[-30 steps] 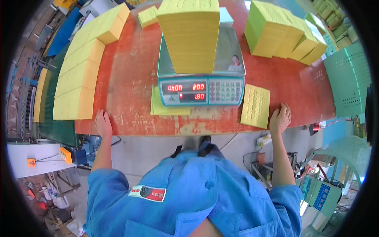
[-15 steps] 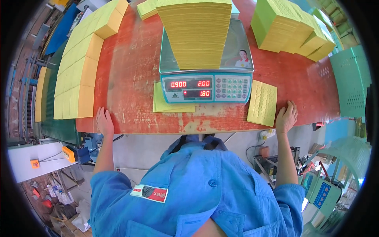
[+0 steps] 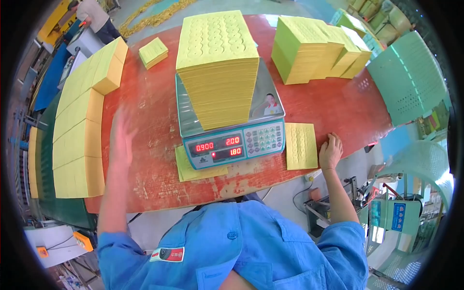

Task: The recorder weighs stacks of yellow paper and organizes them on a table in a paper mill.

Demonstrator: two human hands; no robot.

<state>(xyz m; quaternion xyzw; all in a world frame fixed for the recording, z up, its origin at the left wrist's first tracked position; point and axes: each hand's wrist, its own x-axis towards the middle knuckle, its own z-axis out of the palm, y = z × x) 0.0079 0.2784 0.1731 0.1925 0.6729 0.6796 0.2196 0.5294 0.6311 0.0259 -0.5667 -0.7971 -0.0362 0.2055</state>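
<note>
Worn red worktop (image 3: 152, 164) bears a scale (image 3: 263, 138) with a tall yellow stack (image 3: 220, 89) standing on it. My left hand (image 3: 122, 136), blurred, is empty, fingers spread, near the yellow blocks (image 3: 72, 140). My right hand (image 3: 331, 152) rests empty, fingers loosely bent, just beside a flat yellow pad (image 3: 300, 147).

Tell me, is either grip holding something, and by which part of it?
Nothing seems held: the left grip is blurred but looks empty over the red table; the right grip rests near the table's edge, beside yellow sheets.
</note>
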